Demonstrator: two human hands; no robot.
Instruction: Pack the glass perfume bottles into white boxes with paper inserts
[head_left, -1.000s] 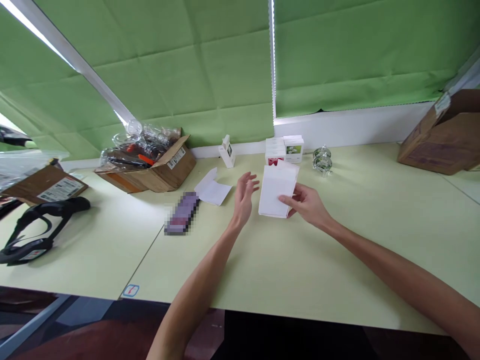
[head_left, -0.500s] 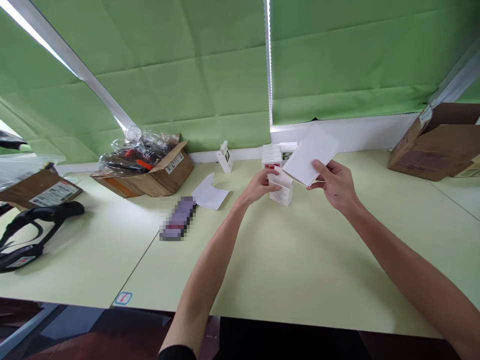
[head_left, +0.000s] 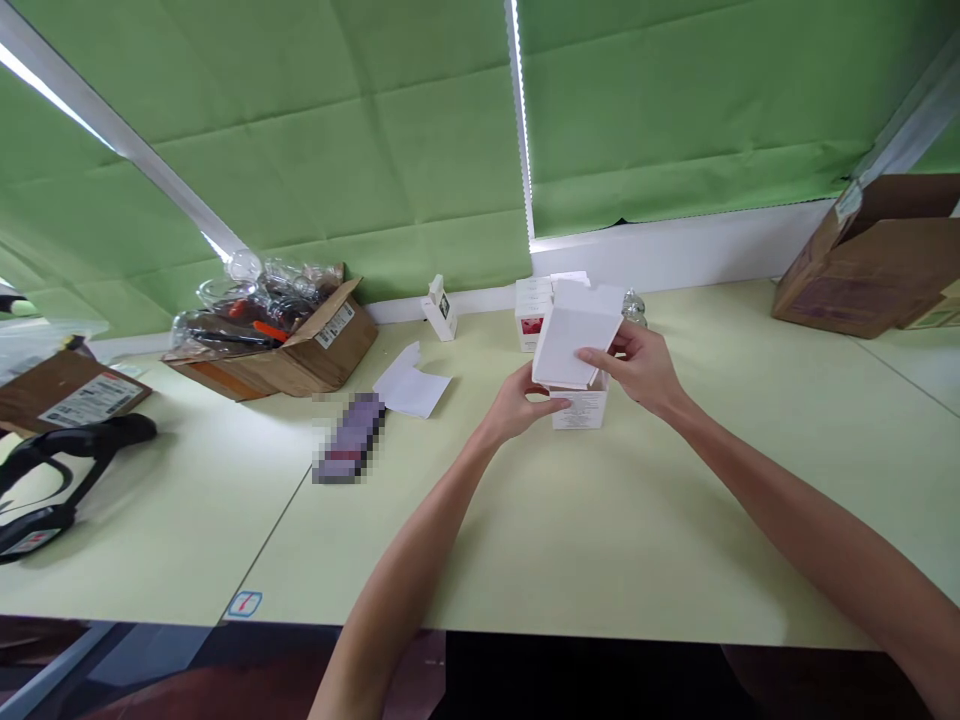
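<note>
The right hand [head_left: 651,372] is pinching a flat white packet [head_left: 576,335] near its lower right edge, the thumb pressing on the near face and the fingers bending behind it. The packet is tilting above a printed white box [head_left: 580,412], its lower end covering the box's top; whether any of it is inside cannot be told. The left hand [head_left: 516,408] is steadying that box from its left side, its grip closing around the corner with the thumb lying across the front. The box is standing on the bench [head_left: 600,530], in front of some small white cartons [head_left: 531,310]. A glass ornament [head_left: 634,306] is showing just beyond the right hand. Farther left, a folded paper [head_left: 412,385] is lying beside a pixelated phone [head_left: 349,440], and a narrow carton [head_left: 441,310] is standing near the wall.
</note>
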